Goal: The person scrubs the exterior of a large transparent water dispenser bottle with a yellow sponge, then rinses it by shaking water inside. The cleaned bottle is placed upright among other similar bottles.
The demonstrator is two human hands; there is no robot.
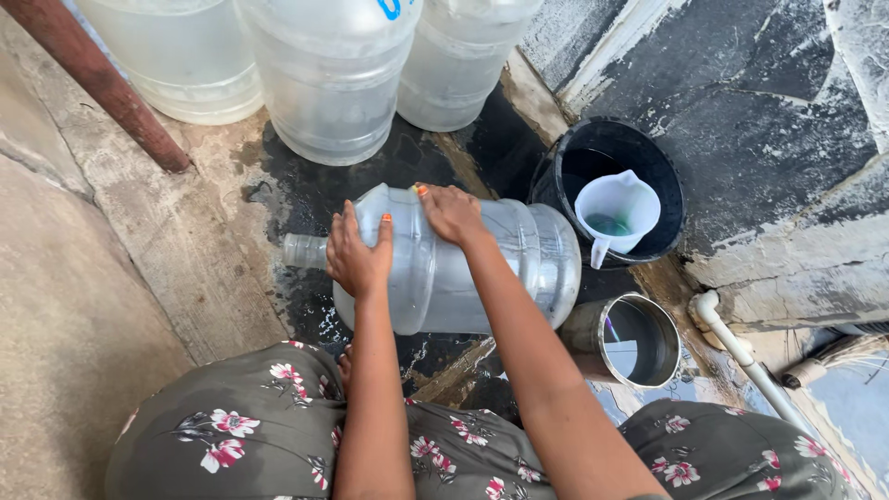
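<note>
A large clear plastic water jug lies on its side on the wet ground, its neck pointing left. My left hand grips the jug's shoulder near the neck, fingers wrapped over the top. On the upper side of the jug, a little further right, my right hand presses flat with fingers spread. A little water sits inside the jug. My knees in a grey floral dress are at the bottom of the view.
Three upright clear water jugs stand behind. A black bucket holding a white plastic jug sits to the right. Below it is a metal pot with water. A rusty pole leans at left; a white pipe runs at right.
</note>
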